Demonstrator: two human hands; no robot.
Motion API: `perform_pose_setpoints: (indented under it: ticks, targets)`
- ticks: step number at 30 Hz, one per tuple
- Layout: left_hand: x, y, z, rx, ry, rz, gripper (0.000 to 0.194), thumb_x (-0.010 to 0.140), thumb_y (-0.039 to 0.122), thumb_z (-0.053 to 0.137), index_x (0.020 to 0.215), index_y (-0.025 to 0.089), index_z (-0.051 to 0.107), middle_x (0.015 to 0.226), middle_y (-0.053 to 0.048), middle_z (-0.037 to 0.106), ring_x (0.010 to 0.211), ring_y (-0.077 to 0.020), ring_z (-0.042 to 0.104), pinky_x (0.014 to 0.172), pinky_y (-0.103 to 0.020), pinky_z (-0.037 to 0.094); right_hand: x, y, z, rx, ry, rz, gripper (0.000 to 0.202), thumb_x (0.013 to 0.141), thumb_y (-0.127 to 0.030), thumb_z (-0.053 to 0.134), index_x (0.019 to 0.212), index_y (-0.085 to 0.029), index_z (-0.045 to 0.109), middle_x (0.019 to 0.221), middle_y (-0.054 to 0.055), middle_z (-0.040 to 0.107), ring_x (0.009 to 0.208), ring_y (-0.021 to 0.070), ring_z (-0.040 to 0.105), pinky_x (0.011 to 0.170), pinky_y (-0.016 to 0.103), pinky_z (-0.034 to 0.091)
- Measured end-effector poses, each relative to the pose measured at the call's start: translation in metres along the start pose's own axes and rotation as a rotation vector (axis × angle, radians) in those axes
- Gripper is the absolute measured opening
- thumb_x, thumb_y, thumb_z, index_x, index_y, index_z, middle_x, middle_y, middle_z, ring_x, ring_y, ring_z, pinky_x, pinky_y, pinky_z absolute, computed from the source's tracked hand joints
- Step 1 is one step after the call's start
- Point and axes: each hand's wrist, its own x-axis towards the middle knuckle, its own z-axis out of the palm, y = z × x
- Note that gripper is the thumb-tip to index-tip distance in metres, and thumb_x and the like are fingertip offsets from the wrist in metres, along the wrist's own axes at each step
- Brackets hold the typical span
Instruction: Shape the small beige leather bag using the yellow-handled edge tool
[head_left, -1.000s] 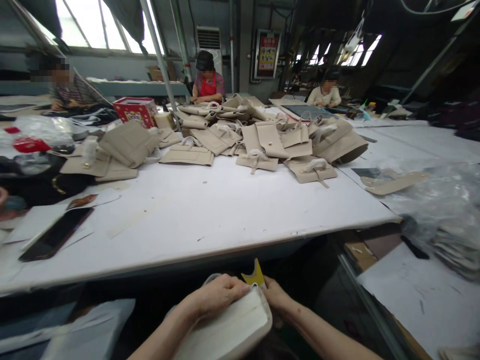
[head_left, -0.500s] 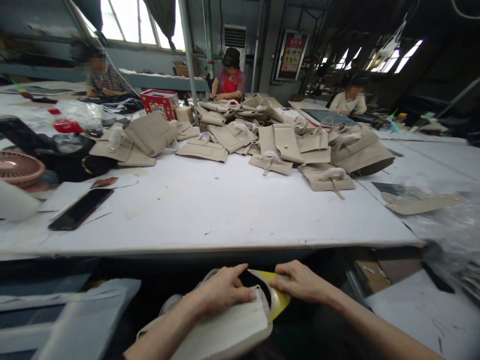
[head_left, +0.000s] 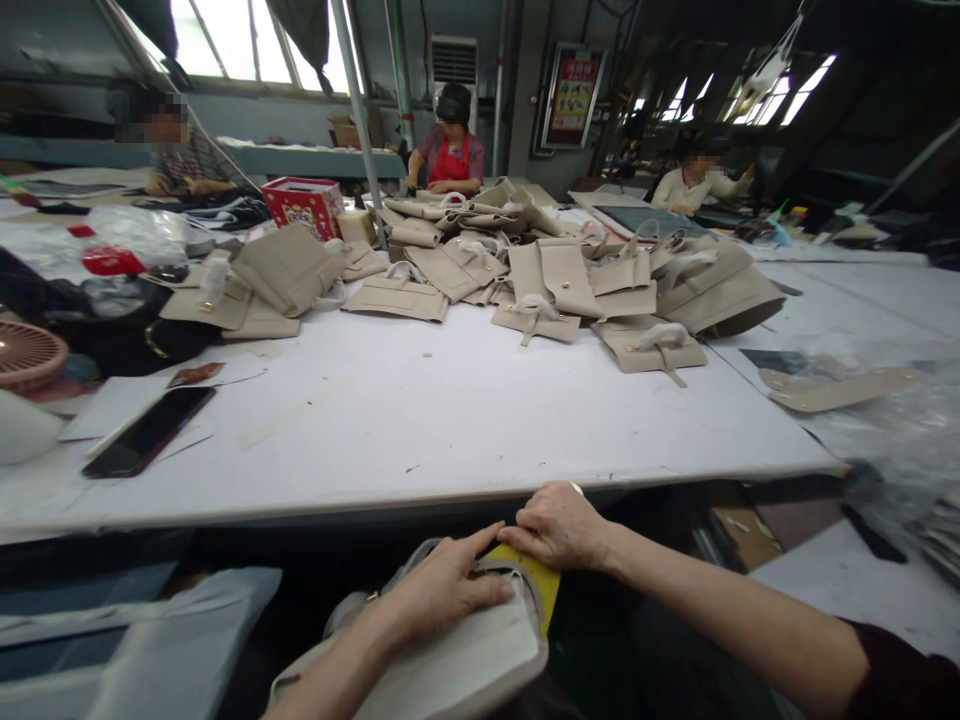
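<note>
A pale bag (head_left: 457, 655) lies low at the front, below the table's near edge. My left hand (head_left: 446, 585) is closed on its upper rim, thumb over the near side and index finger stretched along the opening. At the bag's right end, a yellow sheet (head_left: 551, 590) curves along the opening. My right hand (head_left: 559, 525) pinches the top of this sheet, its fingers curled. The inside of the bag is mostly hidden.
Beige bag pieces (head_left: 547, 270) are heaped across the white table (head_left: 360, 410). A phone (head_left: 150, 432), a pink fan (head_left: 30, 355) and a red box (head_left: 304, 205) stand or lie left. Clear plastic (head_left: 892, 430) is at right. Three people sit beyond.
My right hand has moved up and left, from the yellow sheet's right side to its top. The sheet sits closer against the bag. My left hand stays on the rim.
</note>
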Motion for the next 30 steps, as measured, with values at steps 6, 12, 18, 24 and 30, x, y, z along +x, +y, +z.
perform_pose_setpoints:
  ticks: [6, 12, 18, 24, 30]
  targets:
    - [-0.001, 0.01, -0.002, 0.022, -0.033, 0.064, 0.034, 0.087, 0.039, 0.058, 0.119, 0.029, 0.066, 0.092, 0.004, 0.07, 0.077, -0.0169, 0.057, 0.065, -0.023, 0.038, 0.003, -0.001, -0.003, -0.04, -0.006, -0.047, 0.058, 0.098, -0.05, 0.039, 0.059, -0.018, 0.067, 0.061, 0.008, 0.071, 0.053, 0.0151, 0.062, 0.052, 0.033, 0.013]
    - [-0.001, 0.007, -0.001, 0.149, -0.029, 0.056, 0.031, 0.091, 0.045, 0.052, 0.106, 0.024, 0.069, 0.083, 0.002, 0.069, 0.07, -0.0159, 0.056, 0.062, -0.025, 0.034, 0.004, -0.005, -0.007, -0.065, -0.032, -0.053, 0.06, 0.099, -0.05, 0.037, 0.062, -0.017, 0.07, 0.061, 0.009, 0.072, 0.054, 0.0171, 0.064, 0.051, 0.031, 0.018]
    - [-0.001, 0.008, 0.003, 0.281, 0.001, 0.068, 0.035, 0.095, 0.049, 0.044, 0.095, 0.022, 0.067, 0.08, -0.002, 0.069, 0.071, -0.0181, 0.059, 0.065, -0.027, 0.034, 0.002, -0.011, -0.007, -0.089, -0.077, -0.022, 0.062, 0.101, -0.047, 0.031, 0.067, -0.017, 0.073, 0.063, 0.011, 0.073, 0.056, 0.0199, 0.066, 0.051, 0.029, 0.023]
    - [0.001, 0.009, 0.007, 0.363, -0.003, 0.063, 0.035, 0.097, 0.047, 0.041, 0.098, 0.022, 0.066, 0.081, -0.003, 0.07, 0.07, -0.0197, 0.061, 0.065, -0.029, 0.033, -0.002, -0.014, -0.006, -0.083, -0.138, 0.015, 0.062, 0.103, -0.043, 0.028, 0.071, -0.017, 0.075, 0.067, 0.012, 0.074, 0.059, 0.0223, 0.068, 0.053, 0.03, 0.03]
    - [0.0, 0.005, 0.01, 0.424, -0.006, 0.085, 0.039, 0.098, 0.05, 0.038, 0.099, 0.023, 0.066, 0.082, -0.004, 0.071, 0.073, -0.0212, 0.062, 0.065, -0.029, 0.033, -0.012, -0.026, -0.006, -0.052, -0.167, 0.108, 0.061, 0.102, -0.042, 0.029, 0.074, -0.016, 0.076, 0.07, 0.013, 0.074, 0.063, 0.0257, 0.07, 0.054, 0.032, 0.034]
